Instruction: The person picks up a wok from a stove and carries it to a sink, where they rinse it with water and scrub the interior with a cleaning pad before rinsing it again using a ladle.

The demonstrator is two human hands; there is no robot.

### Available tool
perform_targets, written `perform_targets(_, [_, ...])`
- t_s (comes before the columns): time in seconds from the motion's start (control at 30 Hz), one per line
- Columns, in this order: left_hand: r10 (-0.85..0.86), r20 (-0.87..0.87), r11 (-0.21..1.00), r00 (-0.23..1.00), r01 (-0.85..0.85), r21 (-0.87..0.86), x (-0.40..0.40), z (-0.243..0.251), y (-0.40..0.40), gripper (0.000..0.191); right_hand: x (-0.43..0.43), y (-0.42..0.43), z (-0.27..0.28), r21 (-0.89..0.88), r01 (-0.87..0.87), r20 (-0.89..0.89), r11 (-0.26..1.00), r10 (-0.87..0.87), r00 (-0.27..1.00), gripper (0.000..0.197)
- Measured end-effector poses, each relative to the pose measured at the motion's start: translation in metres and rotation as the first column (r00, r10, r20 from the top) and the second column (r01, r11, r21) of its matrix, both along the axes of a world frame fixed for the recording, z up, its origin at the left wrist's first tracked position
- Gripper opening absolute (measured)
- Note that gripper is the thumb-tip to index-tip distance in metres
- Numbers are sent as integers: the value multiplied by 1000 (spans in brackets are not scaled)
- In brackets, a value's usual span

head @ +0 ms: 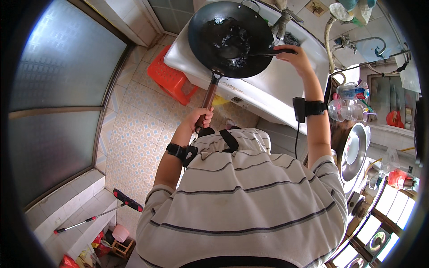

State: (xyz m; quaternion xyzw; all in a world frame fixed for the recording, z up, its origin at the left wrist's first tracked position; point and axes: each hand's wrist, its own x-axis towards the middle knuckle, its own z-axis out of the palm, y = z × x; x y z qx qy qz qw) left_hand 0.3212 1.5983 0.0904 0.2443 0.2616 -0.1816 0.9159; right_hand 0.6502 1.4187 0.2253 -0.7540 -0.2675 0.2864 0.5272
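A large dark wok [204, 37], with a shiny pool of water in its bottom, is over the far left end of a white bathtub [288, 83]. My left hand [202, 118] grips its brown wooden handle [211, 92], which points back towards me. At the wok's right rim, my right hand [295, 57] is closed on the black handle [285, 51] of a cooking utensil. The utensil's dark shaft reaches into the wok; its head lies in the water, so whether it is a ladle or a turner is unclear.
A metal tap [283, 21] rises just right of the wok, near a dark scouring pad [291, 38]. An orange-red plastic stool [169, 73] stands left of the tub. Right of me are plastic cups [347, 110] and a steel basin [357, 150]. A broom [129, 201] lies behind left.
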Motion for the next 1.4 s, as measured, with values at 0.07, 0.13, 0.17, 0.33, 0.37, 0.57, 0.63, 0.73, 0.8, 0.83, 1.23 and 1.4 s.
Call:
perform_targets(0.07, [-4,9,1000,1000,4,9,0,-1,0,16,2,-2,15,-106,10,38,994,-6,999,24])
perform_targets(0.13, [15,-5,1000,1000,-15,9,-1,1,0,16,1,-1,23,-143,10,142,990,10,990,24])
perform_targets(0.17, [15,-6,1000,1000,-15,9,-1,3,-1,16,0,0,24,-180,11,243,984,34,969,24])
perform_targets(0.33, [-5,-35,982,999,11,187,4,12,-3,17,-12,7,-15,-74,56,415,996,-20,910,25])
perform_targets(0.37, [-6,-34,982,999,13,187,4,14,-3,17,-20,10,-21,-37,72,410,997,-51,911,25])
perform_targets(0.57, [-40,-33,919,999,50,392,4,25,-3,14,-51,7,-39,50,163,178,985,-170,969,25])
perform_targets(0.63, [-45,-30,918,999,53,393,5,26,-2,14,-51,-3,-43,52,187,72,981,-190,979,25])
perform_targets(0.73, [-35,-22,929,999,40,367,3,23,-2,14,-47,-24,-45,76,193,-134,978,-182,974,26])
perform_targets(0.8, [-34,-25,928,999,41,371,4,23,-2,14,-47,-37,-41,44,183,-93,982,-179,979,26])
perform_targets(0.83, [-35,-26,927,999,42,373,4,23,-3,14,-46,-43,-40,9,176,-51,984,-175,983,26])
perform_targets(1.23, [-69,-32,735,997,73,674,10,16,-7,13,-72,-52,-43,-14,282,451,959,-245,858,25])
perform_targets(1.4, [-60,-13,666,998,50,744,14,6,-15,12,-79,-52,-45,19,338,469,941,-307,828,25])
